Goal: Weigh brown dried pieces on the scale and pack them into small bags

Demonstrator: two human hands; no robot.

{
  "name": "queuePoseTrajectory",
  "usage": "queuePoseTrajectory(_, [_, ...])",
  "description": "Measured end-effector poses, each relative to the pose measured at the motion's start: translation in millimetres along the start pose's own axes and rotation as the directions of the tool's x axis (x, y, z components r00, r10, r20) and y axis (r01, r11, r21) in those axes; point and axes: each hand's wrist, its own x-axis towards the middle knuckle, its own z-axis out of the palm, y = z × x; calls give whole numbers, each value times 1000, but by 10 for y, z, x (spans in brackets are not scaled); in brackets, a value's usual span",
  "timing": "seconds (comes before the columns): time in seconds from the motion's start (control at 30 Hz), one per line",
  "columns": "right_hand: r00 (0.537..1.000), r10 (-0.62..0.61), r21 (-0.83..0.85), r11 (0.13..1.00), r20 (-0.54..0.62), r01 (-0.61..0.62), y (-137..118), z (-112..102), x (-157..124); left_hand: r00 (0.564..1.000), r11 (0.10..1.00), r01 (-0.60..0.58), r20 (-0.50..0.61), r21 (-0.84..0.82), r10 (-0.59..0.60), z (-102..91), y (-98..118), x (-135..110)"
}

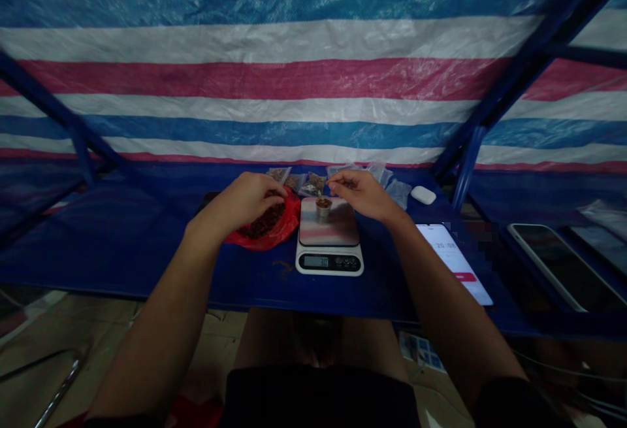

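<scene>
Small round cup (323, 204): stands upright toward the rear of the platform of the digital scale (328, 222); contains brown dried pieces. Scale display (321, 262): reads 30, any decimal point too small to tell. Right hand (332, 186): hangs above the rear right edge of the platform, thumb and fingertips close together beside the cup; holds brown pieces (350, 184) in the curled fingers. Left hand (284, 197): curves down over the open red plastic bag (292, 215), immediately left of the scale; cannot tell whether apart or clamped on pieces. Red bag: lies on the blue counter (245, 287); holds a loose heap of dark brown pieces (262, 224). Brown crumbs (283, 269): lie in front of the bag. Behind the scale: small filled clear bags (313, 183). To the right of these: flat clear bags (399, 193), then a white rounded case (423, 195). Right side of the counter: lit smartphone (448, 251), partly covered by the right forearm. Backdrop: striped plastic tarpaulin (294, 78).
</scene>
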Motion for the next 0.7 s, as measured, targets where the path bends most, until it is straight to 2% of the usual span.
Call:
queuePoseTrajectory(0.13, [1000, 8, 13, 1000, 1, -8, -1, -4, 4, 992, 987, -112, -69, -112, 105, 37, 216, 175])
queuePoseTrajectory(0.27, [1000, -6, 32, 999, 12, 6, -11, -22, 5, 980, 966, -195, -67, -171, 186, 188, 342, 395])
queuePoseTrajectory(0.43, [999, -25, 7, 1000, 33, 25, -36, -39, -1, 974, 956, -225, -25, -188, 224, 338, 362, 549])
queuePoseTrajectory(0.7, [997, -23, 55, 998, 72, 19, -18, -35, -12, 970, 949, -242, -43, -203, 238, 432, 315, 576])
